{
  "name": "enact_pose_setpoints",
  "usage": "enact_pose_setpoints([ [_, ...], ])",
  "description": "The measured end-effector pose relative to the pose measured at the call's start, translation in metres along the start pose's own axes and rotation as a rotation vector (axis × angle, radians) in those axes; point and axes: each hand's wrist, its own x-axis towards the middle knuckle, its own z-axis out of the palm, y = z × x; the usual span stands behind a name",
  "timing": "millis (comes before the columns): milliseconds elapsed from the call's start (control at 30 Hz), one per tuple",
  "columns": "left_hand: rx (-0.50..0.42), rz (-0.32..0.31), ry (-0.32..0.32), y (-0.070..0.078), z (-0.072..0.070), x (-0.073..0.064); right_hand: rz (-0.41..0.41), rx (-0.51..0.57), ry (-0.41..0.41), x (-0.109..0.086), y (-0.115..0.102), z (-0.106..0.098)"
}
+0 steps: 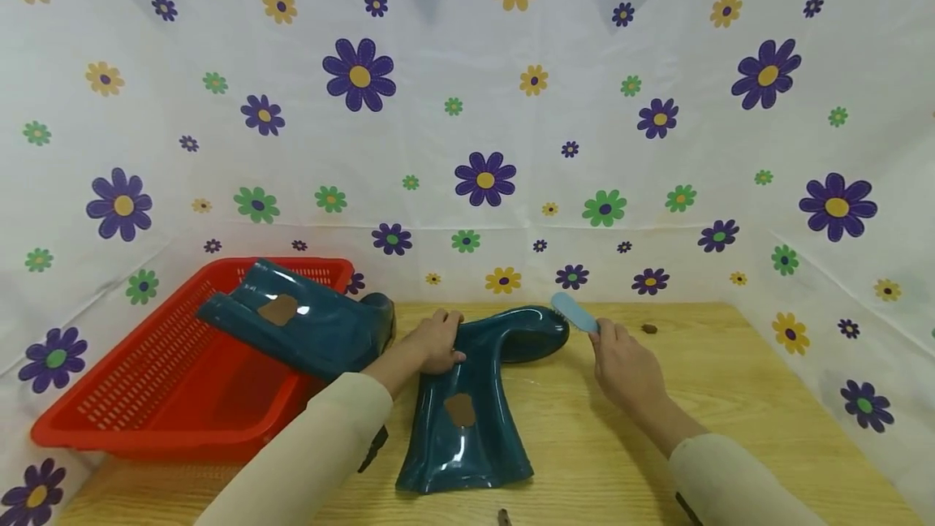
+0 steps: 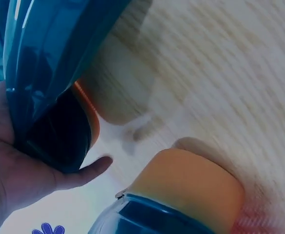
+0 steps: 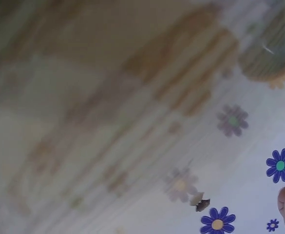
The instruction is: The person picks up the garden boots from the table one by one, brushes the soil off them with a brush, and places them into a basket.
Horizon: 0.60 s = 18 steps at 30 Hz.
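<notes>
Sleeves (image 1: 299, 453), left hand (image 1: 436, 342) round teal boot (image 1: 480, 380), right hand (image 1: 630, 364) round brush (image 1: 575, 312), seemingly against toe (image 1: 546, 334)

White cloth (image 1: 438, 39) with purple, green and yellow flowers (image 1: 485, 180) lines the back and both sides of a wooden table (image 1: 730, 396). A crease (image 1: 657, 227) crosses the cloth low down.
</notes>
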Motion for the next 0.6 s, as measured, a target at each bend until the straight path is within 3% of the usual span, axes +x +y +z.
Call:
enact_pose_setpoints([
  [200, -0.024, -0.008, 0.018, -0.004, 0.013, -0.003, 0.049, 0.046, -0.009, -0.001, 0.004, 0.0],
  [367, 0.012, -0.023, 0.085, -0.015, 0.026, -0.004, 0.03, 0.059, -0.01, -0.002, 0.005, -0.001],
  [600, 0.112, 0.057, 0.181, -0.019, 0.035, 0.002, 0.058, 0.065, -0.058, 0.006, 0.004, 0.004],
])
